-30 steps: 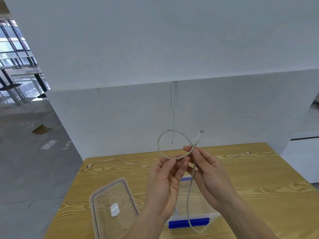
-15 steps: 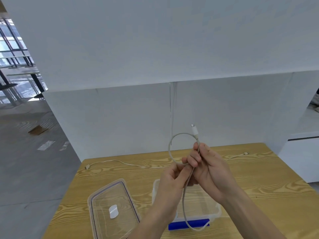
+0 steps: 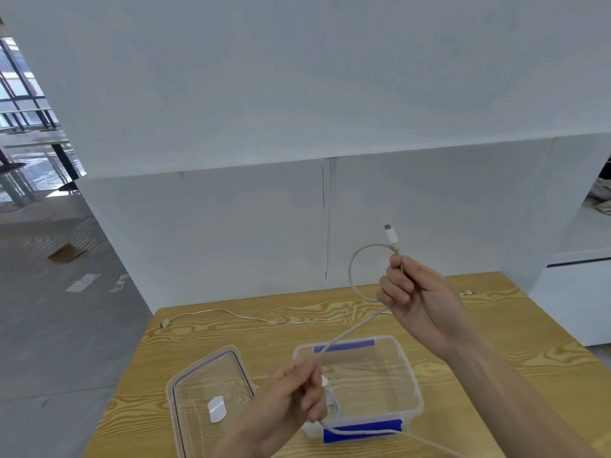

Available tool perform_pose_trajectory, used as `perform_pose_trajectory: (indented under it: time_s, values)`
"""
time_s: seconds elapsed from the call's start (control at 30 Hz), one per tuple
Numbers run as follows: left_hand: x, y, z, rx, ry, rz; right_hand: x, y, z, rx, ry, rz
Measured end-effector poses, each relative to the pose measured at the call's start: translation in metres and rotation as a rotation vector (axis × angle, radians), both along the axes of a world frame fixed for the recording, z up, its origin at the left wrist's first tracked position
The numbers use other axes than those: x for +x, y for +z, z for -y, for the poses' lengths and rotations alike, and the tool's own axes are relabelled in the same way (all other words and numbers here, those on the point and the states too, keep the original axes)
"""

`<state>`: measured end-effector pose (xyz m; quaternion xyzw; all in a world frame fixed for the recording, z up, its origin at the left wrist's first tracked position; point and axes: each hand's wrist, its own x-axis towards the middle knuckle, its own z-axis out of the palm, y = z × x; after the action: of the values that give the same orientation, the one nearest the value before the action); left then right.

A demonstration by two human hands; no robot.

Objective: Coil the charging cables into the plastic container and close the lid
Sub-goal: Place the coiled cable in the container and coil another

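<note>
My right hand [image 3: 417,296] is raised above the table and grips one small loop of a white charging cable [image 3: 354,328] just below its plug, which points up. From the loop the cable runs down and left to my left hand [image 3: 294,396], which holds it in curled fingers over the near left corner of the clear plastic container [image 3: 410,385]. The rest of the cable trails past the container's blue front clip toward the lower right. The container stands open with another white cable lying inside it. Its clear lid [image 3: 205,391] lies flat to the left.
A second thin white cable [image 3: 228,314] lies stretched along the far edge of the wooden table [image 3: 512,352], its other end near the far right. A white wall stands right behind the table. Grey floor is to the left, a white cabinet to the right.
My hands have parted: the left one slid down along the cable toward the container while the right one moved up and right with the loop.
</note>
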<state>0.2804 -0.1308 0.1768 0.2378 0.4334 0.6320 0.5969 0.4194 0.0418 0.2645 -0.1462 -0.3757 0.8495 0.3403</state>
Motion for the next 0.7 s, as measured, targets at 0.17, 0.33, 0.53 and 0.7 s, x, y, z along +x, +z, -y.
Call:
perform_pose_trajectory:
  time_s: [0.17, 0.33, 0.53, 0.7]
  values:
    - [-0.025, -0.005, 0.012, -0.007, 0.118, 0.222, -0.002, -0.002, -0.008, 0.024, 0.046, -0.027]
    - [-0.049, 0.023, 0.002, 0.047, 0.232, 0.403, -0.013, -0.017, -0.003, 0.112, 0.080, 0.024]
    - [-0.036, 0.063, -0.023, 0.112, 0.438, 0.226, -0.030, -0.033, 0.007, 0.190, 0.028, 0.104]
    - [-0.005, 0.078, -0.044, 0.122, 0.585, -0.096, -0.040, -0.035, 0.020, 0.219, 0.001, 0.064]
